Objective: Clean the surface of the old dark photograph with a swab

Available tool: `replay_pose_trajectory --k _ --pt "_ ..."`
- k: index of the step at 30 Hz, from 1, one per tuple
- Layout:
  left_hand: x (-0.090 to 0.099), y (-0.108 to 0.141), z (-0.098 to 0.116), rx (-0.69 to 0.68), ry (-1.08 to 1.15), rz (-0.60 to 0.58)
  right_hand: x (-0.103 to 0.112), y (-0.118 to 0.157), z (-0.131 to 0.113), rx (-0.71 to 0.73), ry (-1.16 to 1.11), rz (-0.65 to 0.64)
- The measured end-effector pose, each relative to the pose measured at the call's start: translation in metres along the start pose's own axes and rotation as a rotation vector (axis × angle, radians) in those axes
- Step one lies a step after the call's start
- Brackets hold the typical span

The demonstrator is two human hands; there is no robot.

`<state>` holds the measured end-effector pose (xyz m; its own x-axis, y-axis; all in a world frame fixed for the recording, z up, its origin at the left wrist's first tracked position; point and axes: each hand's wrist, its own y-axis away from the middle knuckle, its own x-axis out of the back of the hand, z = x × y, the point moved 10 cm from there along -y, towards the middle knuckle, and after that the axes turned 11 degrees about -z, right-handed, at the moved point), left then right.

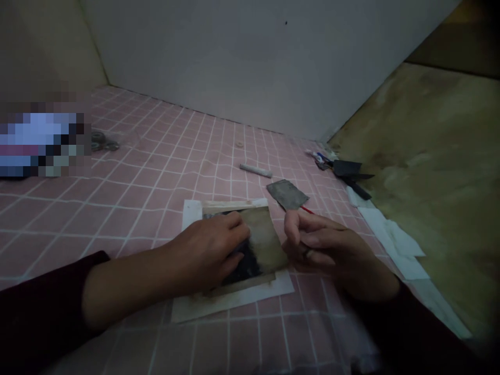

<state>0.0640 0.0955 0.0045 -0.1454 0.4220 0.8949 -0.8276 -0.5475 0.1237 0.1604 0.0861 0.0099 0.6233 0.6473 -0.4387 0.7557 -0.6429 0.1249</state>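
Note:
A picture sheet [269, 234], dark on its left half and brownish grey on its right, lies on white paper [234, 304]. My left hand [213, 245] rests over the dark part with its fingers bent and closed; whatever they may hold is hidden beneath them. At the sheet's right edge is my right hand [320, 242], fingers curled in toward the palm and a ring on one of them. I cannot make out what it grips, if anything. A thin red stick [307, 210] shows just behind that hand, beside a grey square piece [288, 194].
A pink checked cloth [148, 182] covers the table. Farther back lie a grey stick [255, 170] and a small round piece [239, 144]. Dark-bladed tools [347, 169] and white paper strips [390, 239] line the right edge. Scissors [104, 141] and a blurred-out screen [35, 140] are at left.

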Motion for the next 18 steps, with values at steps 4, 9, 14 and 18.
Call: replay_pose_trajectory --k 4,9,14,18 --pt "0.001 0.0 -0.001 -0.004 0.002 0.01 0.001 -0.002 -0.004 0.04 -0.044 -0.041" --pt "0.0 -0.001 -0.002 0.004 0.001 0.003 0.008 -0.003 -0.005 0.039 -0.016 -0.065" --pt "0.0 0.0 -0.001 0.004 -0.01 0.01 0.014 -0.006 -0.001 0.058 -0.02 -0.021" --pt "0.001 0.0 -0.001 0.001 -0.011 0.009 0.013 -0.007 0.01 -0.036 0.054 -0.046"
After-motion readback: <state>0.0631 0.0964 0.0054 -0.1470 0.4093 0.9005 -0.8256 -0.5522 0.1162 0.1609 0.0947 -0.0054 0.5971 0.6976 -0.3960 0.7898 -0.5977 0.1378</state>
